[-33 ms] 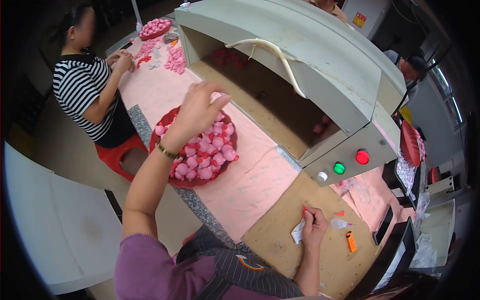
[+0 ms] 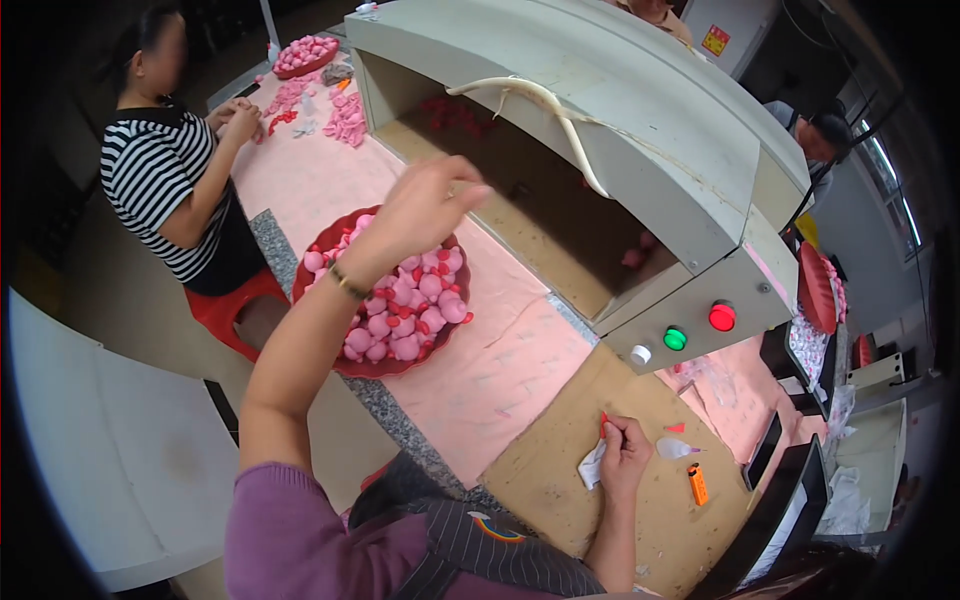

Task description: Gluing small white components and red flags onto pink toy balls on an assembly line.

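My left hand [image 2: 430,205] hangs over the far right rim of a scalloped red bowl [image 2: 385,366], its fingers loosely curved and the thumb apart. I make out nothing between them. Round pink pieces [image 2: 405,347] with small red parts fill the bowl. Low over the brown board [image 2: 545,455], my right hand [image 2: 627,452] pinches a small red piece [image 2: 604,421] that sticks up past the fingertips. A crumpled white cloth or tissue [image 2: 591,466] touches that hand's left side; whether the fingers grip it is hidden.
A clear squeeze bottle [image 2: 674,448], an orange lighter [image 2: 697,484] and a red scrap [image 2: 675,428] lie right of my right hand. Beyond the bowl stands a grey, open-fronted machine [image 2: 560,110] with pink pieces inside. At left, a co-worker [image 2: 165,190] sits handling something small.
My left hand has moved right, from above the bowl toward the machine's opening. The right hand keeps its pinch on the red piece. The whole view has shifted slightly.
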`<state>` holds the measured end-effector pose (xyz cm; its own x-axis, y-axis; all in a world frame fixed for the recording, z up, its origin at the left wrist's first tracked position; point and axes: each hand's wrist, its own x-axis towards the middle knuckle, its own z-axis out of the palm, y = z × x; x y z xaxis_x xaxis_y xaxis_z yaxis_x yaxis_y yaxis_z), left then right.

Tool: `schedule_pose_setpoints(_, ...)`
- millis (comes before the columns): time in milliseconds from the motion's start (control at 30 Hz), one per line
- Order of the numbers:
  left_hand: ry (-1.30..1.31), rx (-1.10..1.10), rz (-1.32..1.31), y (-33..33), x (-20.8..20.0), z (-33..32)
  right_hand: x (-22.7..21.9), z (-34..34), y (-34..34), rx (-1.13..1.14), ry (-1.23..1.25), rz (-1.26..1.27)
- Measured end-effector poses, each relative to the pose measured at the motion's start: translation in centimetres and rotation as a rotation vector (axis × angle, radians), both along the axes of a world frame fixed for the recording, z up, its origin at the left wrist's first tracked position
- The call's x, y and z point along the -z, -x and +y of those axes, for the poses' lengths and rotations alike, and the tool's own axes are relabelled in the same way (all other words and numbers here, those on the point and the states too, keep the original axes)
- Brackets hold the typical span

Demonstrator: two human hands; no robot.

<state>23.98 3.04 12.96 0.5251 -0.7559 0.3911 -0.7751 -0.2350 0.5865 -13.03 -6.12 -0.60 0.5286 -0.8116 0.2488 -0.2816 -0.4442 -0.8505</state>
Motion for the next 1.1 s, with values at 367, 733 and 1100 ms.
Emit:
schedule_pose_setpoints(367, 0.081, 0.029, -0.364, -4.4, 16.6, -28.6, 0.2, -0.1, -0.6, -0.003, -0.045, -0.067)
schedule_pose_setpoints(733, -0.763, 0.414, 0.338, -2.4, 7.2, -32.4, 0.0, -0.2, -0.5, 0.014, -0.063, -0.046)
schedule_pose_setpoints(1100, 0.191, 0.152, -0.281, 3.8, 12.3, -26.3, 0.1, -0.2, -0.3, 0.061, -0.071, 0.015)
